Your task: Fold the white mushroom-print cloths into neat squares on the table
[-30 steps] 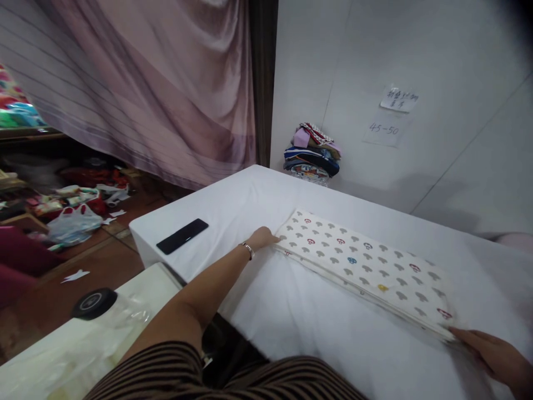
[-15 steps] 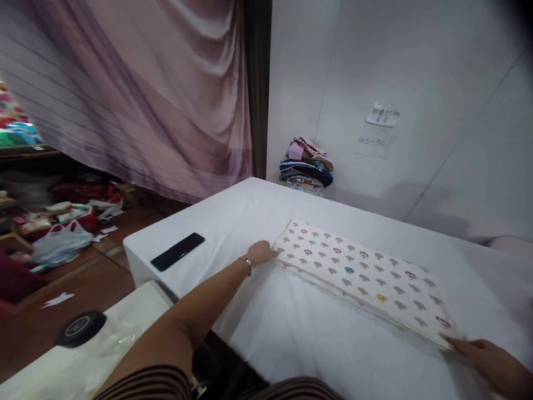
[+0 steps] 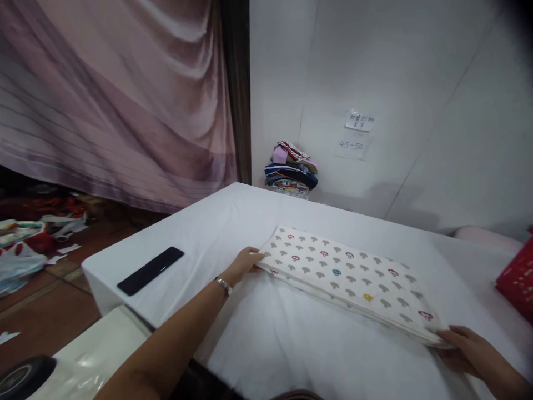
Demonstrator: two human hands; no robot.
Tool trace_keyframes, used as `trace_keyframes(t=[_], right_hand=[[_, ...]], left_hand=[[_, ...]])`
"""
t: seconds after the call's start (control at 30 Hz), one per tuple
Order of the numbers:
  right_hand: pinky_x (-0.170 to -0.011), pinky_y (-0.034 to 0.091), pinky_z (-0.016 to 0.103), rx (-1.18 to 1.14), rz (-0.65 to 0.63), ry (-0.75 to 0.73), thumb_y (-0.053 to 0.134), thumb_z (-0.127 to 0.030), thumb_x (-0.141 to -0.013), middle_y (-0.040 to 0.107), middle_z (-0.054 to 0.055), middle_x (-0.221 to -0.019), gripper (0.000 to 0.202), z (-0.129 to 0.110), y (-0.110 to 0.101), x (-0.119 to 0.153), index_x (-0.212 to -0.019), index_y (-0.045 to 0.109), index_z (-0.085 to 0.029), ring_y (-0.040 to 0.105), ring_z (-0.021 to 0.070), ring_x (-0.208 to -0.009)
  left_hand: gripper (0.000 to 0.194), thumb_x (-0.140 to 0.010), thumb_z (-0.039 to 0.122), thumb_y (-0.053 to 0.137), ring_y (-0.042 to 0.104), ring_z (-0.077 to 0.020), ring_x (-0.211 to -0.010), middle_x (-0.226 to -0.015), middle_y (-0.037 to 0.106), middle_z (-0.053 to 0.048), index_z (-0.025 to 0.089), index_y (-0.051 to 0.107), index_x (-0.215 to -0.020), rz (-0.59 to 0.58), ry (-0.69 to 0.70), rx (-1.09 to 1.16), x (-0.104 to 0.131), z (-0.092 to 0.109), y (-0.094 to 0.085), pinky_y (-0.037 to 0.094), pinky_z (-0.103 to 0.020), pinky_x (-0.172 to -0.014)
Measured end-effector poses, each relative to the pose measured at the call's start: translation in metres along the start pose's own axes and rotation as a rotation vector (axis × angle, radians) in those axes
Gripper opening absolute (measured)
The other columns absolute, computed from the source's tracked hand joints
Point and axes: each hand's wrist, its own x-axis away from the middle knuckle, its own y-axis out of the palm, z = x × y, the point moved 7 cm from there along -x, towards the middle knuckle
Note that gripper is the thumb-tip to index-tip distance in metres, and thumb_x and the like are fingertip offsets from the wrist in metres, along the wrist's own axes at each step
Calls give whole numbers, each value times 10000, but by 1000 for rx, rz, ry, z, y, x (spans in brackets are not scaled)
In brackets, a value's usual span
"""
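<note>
The left hand [image 3: 241, 265], a bracelet [image 3: 224, 285] at its wrist, grips the near-left corner of a folded white mushroom-print cloth [image 3: 333, 272], its thumb on top and its fingers curled beneath. At the lower right of the frame, the right hand [image 3: 466, 350] pinches the cloth's near-right corner, thumb above and the other fingers tucked under the edge. The cloth lies as a long band in layers, from the center to the lower right, on a white-covered surface [image 3: 208, 222]; its print is mostly gray with a few red, blue and yellow mushrooms. A black smartphone, or what looks like one [image 3: 150, 270], rests on the same surface, left of the left hand. At the lower left, a round black object [image 3: 27, 378] sits on a pale stand [image 3: 104, 339], beside clear plastic. Beyond the surface's far edge, a stack of folded fabrics [image 3: 291, 169] stands near the wall [image 3: 395, 66], which bears two paper notes [image 3: 353, 133], the lower reading "45-50". A pink curtain [image 3: 166, 100] hangs across the upper left, above a floor [image 3: 70, 294] with bags and paper scraps. A red object [image 3: 518, 278] shows at the right edge.
</note>
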Motion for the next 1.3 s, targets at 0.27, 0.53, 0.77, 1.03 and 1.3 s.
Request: trace_keyframes(t=[0.27, 0.53, 0.77, 1.03, 1.3], right_hand=[[-623, 602, 393, -288, 12, -59, 669, -341, -534, 673, 127, -946, 349, -24, -40, 16, -859, 555, -399, 691, 323, -768], [-560, 529, 240, -371, 2, -201, 514, -116, -735, 652, 99, -802, 154, -172, -46, -16, -843, 585, -199, 600, 144, -594], [-708, 508, 341, -522, 192, -612, 525, -75, -865, 626, 99, -949, 224, -285, -86, -15, -1087, 519, -97, 595, 78, -687], [-535, 583, 263, -416, 45, -164, 615, -37, -726, 644, 2, -696, 295, -126, -20, -45, -966, 555, -199, 613, 124, -538], [-547, 597, 254, -425, 8, -65, 666, -110, -699, 664, -26, -666, 341, -45, 1, -32, -1006, 579, -231, 636, 135, -559]], left_hand=[[585, -745, 248, 683, 631, -124, -712, -907, 657, -53, 200, 474, -1289, -67, 189, 215, 23, 57, 0, 539, -233, -620], [354, -749, 96, 633, 596, -105, -676, -812, 586, -10, 156, 559, -1090, -22, 342, 319, -47, 199, 40, 561, -253, -639], [145, -785, 38, 554, 594, -84, -677, -734, 553, 11, 135, 555, -893, -58, 574, 401, -62, 305, 39, 560, -247, -702], [506, -737, 113, 664, 644, -136, -629, -895, 640, -63, 145, 502, -1215, -84, 97, 83, -67, 112, 34, 565, -237, -540], [562, -780, 171, 653, 623, -121, -568, -751, 631, -24, 161, 463, -1309, 2, -107, -33, -38, 19, 25, 537, -223, -538]])
